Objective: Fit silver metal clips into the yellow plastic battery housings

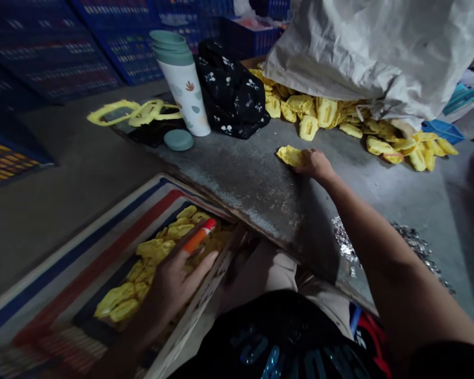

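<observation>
My right hand (315,164) is closed on a yellow molded plastic piece (290,156), just above the grey tabletop (256,173). Its fingers are partly hidden behind the piece and in shadow. Lower left, my left hand (177,279) hangs over a crate lined with a striped sheet (114,242). Thumb and fingers are apart there, with nothing seen between them. What looks like an orange and red cover (199,237) sits on one finger. Below this hand, several similar yellow pieces (152,250) fill the crate's inside.
A heap of yellow pieces (319,113) spills from under a large whitish sack (363,58). Small shiny metal parts (414,245) lie near my right forearm. A patterned tumbler (187,95), its lid (178,140), a black cloth bag (233,100) and yellow loop-shaped pieces (154,112) stand far left.
</observation>
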`<state>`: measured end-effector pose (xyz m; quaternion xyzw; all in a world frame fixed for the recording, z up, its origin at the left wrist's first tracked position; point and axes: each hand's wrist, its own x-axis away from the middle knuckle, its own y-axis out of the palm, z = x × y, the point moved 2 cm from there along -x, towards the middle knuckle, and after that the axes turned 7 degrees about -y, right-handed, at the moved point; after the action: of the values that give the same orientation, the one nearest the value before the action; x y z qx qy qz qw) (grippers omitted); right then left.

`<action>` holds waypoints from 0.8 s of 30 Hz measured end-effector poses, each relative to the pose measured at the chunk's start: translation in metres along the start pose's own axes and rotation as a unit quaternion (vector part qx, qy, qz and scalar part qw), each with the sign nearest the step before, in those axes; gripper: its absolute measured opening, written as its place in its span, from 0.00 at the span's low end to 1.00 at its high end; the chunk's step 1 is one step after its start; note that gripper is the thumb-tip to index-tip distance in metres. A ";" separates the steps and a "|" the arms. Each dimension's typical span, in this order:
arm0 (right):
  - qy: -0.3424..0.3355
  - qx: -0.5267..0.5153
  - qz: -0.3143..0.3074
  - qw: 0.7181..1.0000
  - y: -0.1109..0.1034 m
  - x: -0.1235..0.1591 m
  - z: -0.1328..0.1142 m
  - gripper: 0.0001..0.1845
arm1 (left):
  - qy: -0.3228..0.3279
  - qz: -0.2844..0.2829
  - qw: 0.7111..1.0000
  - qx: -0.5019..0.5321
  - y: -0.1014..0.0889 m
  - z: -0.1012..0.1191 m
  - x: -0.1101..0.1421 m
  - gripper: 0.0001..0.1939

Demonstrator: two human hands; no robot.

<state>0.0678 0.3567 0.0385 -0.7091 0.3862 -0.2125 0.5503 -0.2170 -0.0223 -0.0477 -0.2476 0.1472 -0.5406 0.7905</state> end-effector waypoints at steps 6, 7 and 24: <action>-0.070 -0.086 -0.072 0.991 -0.021 0.165 -0.069 0.44 | 0.270 -0.132 0.952 -0.057 0.029 0.138 -0.014 0.36; -0.111 -0.130 -0.088 0.981 -0.021 0.199 -0.085 0.43 | 0.301 -0.171 0.935 -0.072 0.038 0.149 -0.015 0.37; 0.285 -0.003 0.306 0.908 -0.025 0.513 0.022 0.05 | -0.243 -0.555 0.703 0.373 0.164 0.174 0.036 0.31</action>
<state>0.4053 -0.0278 -0.0083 -0.4671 0.7252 -0.2251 0.4530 0.0117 0.0327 0.0090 -0.0925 -0.4277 -0.8131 0.3839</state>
